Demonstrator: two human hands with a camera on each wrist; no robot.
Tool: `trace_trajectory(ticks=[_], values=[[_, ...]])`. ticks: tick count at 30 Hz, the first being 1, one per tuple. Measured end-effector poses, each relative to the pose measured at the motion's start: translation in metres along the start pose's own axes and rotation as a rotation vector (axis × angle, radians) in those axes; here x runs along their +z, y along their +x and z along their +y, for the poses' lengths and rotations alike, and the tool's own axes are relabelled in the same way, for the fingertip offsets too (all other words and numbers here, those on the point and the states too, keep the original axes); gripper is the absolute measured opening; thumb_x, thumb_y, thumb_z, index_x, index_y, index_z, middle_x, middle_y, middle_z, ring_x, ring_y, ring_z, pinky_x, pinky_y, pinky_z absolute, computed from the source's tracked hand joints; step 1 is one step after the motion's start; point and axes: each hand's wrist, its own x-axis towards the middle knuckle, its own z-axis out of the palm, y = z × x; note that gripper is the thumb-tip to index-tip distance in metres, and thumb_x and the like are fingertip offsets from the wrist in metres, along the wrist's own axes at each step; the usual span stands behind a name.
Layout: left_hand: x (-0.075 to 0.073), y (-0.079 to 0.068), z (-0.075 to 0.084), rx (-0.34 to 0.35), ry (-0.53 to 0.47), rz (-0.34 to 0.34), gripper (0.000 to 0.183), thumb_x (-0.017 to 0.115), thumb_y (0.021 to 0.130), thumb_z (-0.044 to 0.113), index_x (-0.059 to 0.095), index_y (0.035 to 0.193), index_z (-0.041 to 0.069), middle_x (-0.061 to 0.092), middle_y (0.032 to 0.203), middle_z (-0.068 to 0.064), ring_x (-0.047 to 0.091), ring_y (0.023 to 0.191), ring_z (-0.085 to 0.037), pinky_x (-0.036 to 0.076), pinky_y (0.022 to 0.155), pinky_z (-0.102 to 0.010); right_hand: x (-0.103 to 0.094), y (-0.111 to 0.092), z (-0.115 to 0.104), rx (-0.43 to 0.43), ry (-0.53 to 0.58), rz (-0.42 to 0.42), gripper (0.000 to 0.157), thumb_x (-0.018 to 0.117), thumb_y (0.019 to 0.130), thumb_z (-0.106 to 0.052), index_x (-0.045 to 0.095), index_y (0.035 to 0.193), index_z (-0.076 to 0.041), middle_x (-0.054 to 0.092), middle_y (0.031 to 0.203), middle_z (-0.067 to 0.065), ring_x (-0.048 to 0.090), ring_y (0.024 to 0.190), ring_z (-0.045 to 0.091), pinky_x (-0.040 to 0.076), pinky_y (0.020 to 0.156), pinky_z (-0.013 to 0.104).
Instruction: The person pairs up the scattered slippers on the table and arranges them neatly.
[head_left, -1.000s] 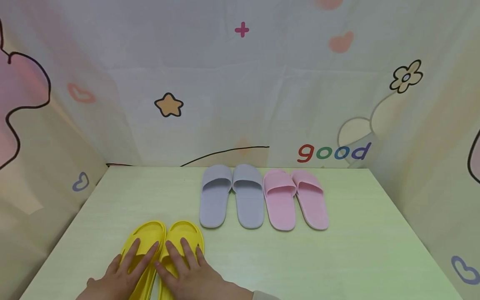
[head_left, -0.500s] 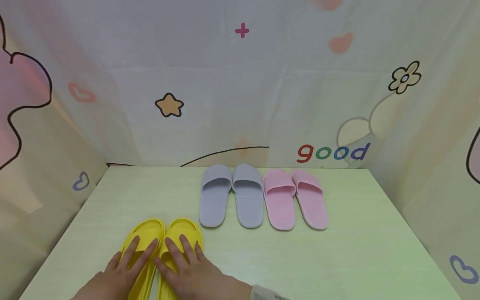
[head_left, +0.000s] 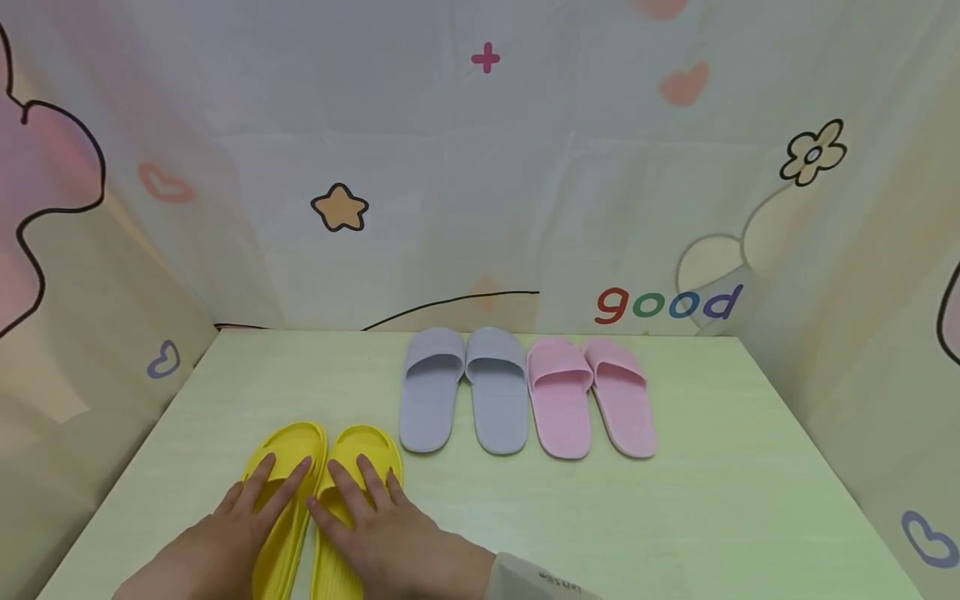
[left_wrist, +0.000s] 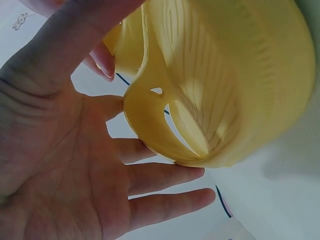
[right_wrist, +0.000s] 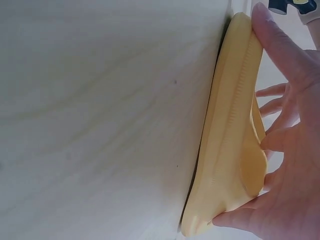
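Two yellow slippers, the left one (head_left: 300,435) and the right one (head_left: 369,443), lie side by side at the front left of the table in the head view. My left hand (head_left: 242,523) rests spread over the left slipper's strap, fingers straight. On the right slipper's strap lies my right hand (head_left: 393,533), its fingers also fanned out. In the left wrist view, fingertips touch the strap edge of a yellow slipper (left_wrist: 215,125). The right wrist view has a slipper (right_wrist: 222,130) side-on, flat on the surface, with thumb and fingers along its top.
A grey pair of slippers (head_left: 498,408) stands at the back middle of the pale green table (head_left: 675,525). Right beside it is a pink pair (head_left: 562,417). A printed curtain (head_left: 450,167) closes off the back and both sides.
Both yellow slippers have slid a little toward the back of the table, with my hands moving along on them. The grey and pink pairs have stayed in place.
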Motion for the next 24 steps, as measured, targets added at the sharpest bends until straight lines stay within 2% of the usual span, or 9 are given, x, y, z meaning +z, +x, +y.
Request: trace_trajectory(ticks=[5,9,13,16,24], values=[[-0.005,0.004,-0.003,0.003,-0.015,0.001,0.153,0.092,0.043,0.075,0.018,0.167,0.023,0.022,0.163,-0.037,0.04,0.132,-0.071,0.058,0.079,-0.067,-0.001,0.003,0.002,0.007,-0.004,0.035,0.123,0.058,0.074,-0.092,0.0,0.167,-0.035,-0.012,0.175,0.008,0.007,0.162,0.037,0.033,0.125,0.051],[-0.006,0.008,-0.005,-0.013,-0.05,-0.026,0.152,0.101,0.044,0.055,0.018,0.167,0.023,0.019,0.165,-0.036,0.035,0.136,-0.071,0.06,0.077,-0.06,-0.002,0.007,0.002,0.027,-0.005,0.028,0.127,0.061,0.07,-0.093,0.0,0.167,-0.036,-0.013,0.175,0.007,0.007,0.162,0.036,0.032,0.125,0.05],[-0.006,0.013,-0.008,-0.01,-0.074,-0.039,0.154,0.104,0.041,0.038,0.017,0.166,0.021,0.015,0.166,-0.036,0.033,0.138,-0.069,0.06,0.075,-0.055,-0.002,0.013,0.002,0.04,0.0,0.009,0.13,0.061,0.068,-0.094,-0.002,0.166,-0.037,-0.015,0.175,0.005,0.004,0.163,0.036,0.03,0.126,0.05],[-0.008,0.018,-0.011,-0.011,-0.086,-0.056,0.159,0.106,0.037,0.036,0.014,0.166,0.02,0.011,0.166,-0.036,0.032,0.138,-0.069,0.06,0.071,-0.055,-0.003,0.018,0.004,0.044,0.023,-0.007,0.132,0.062,0.067,-0.094,-0.005,0.166,-0.038,-0.018,0.174,0.005,0.001,0.163,0.036,0.028,0.127,0.05],[-0.02,0.032,-0.012,-0.072,-0.079,-0.137,0.168,0.105,0.032,0.048,0.007,0.167,0.024,0.005,0.167,-0.035,0.029,0.139,-0.069,0.059,0.07,-0.063,-0.008,0.029,0.008,0.054,0.091,-0.045,0.137,0.07,0.063,-0.091,-0.007,0.165,-0.04,-0.023,0.174,0.002,-0.007,0.163,0.034,0.024,0.128,0.05]])
